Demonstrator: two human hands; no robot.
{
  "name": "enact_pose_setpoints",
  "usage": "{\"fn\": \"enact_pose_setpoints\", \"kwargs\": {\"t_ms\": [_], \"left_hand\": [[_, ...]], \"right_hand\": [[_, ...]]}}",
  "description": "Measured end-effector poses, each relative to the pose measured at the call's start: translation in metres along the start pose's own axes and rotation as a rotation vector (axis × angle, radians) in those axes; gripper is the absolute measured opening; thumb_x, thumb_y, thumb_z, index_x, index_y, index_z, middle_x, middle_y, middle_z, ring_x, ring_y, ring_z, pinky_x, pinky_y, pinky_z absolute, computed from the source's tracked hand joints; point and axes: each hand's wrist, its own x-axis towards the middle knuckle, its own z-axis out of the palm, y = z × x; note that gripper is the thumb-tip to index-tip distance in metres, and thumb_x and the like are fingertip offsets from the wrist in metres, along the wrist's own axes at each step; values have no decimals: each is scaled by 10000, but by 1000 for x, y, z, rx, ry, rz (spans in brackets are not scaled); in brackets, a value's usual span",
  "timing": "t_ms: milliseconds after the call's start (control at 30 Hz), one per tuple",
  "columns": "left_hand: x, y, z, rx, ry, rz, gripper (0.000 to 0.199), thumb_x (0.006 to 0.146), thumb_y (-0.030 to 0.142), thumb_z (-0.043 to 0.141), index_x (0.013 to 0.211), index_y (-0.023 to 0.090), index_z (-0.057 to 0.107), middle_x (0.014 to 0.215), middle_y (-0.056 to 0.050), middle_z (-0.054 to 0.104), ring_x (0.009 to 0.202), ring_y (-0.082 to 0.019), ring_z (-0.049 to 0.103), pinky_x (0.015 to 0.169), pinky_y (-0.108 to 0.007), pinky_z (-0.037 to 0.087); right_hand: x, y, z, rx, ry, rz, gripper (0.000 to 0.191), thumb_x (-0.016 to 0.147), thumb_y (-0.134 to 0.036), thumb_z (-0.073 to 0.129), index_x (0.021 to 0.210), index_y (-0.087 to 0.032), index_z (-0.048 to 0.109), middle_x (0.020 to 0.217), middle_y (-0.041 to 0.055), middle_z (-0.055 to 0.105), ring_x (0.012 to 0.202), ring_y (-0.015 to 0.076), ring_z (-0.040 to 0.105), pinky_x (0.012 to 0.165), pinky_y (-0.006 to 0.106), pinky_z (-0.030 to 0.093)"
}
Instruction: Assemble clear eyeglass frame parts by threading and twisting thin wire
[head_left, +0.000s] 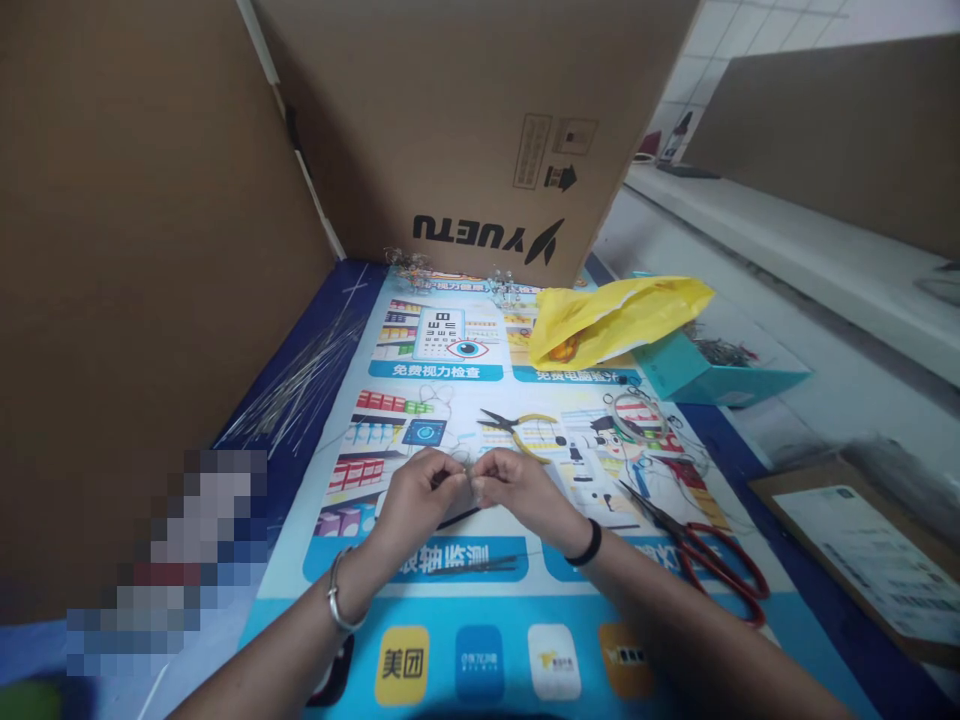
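Note:
My left hand and my right hand meet over the middle of the printed mat. Thumb and forefinger of each are pinched together, fingertips almost touching. Whatever sits between them is too small to make out. Just beyond lie yellow-handled pliers, jaws apart. Red-handled scissors rest beside my right forearm, pointing away to the left. A coil of thin wire lies beyond them. Several short thin rods are on the mat between my wrists.
Long thin wires lie at the left. Small wire pieces with beads stand near the cardboard wall. A yellow bag leans by a teal box holding tangled bits. At right lies a labelled cardboard piece.

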Motion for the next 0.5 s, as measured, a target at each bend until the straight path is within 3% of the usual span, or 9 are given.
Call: {"fn": "enact_pose_setpoints", "kwargs": {"t_ms": [133,233,333,500], "left_hand": [[-1,-4,-1,151,19,132,127,756,112,517,722,205,596,743,5,589,767,-154,547,687,-270,419],[-2,-5,-1,237,0,152,137,780,123,493,741,205,596,763,-6,588,773,-162,552,697,-276,429],[-1,-5,-3,313,-37,131,141,803,146,478,775,201,604,780,-18,592,765,-164,557,697,-273,434],[0,-2,-5,460,-75,64,158,833,196,463,831,200,621,823,-28,615,788,-172,577,700,-269,426]], "right_hand": [[-18,-26,-16,-839,-145,-218,76,793,-192,524,748,-163,577,760,34,611,748,161,556,650,274,393],[-39,-38,-10,-1258,-377,-261,128,775,-81,492,691,-143,566,721,65,606,668,176,554,562,276,362],[-52,-38,9,-1445,-475,-209,163,725,-1,493,689,-138,573,695,86,604,611,199,547,483,274,326],[-54,-29,32,-1551,-450,-236,177,710,35,489,671,-119,568,660,120,593,578,203,527,461,280,323]]}}
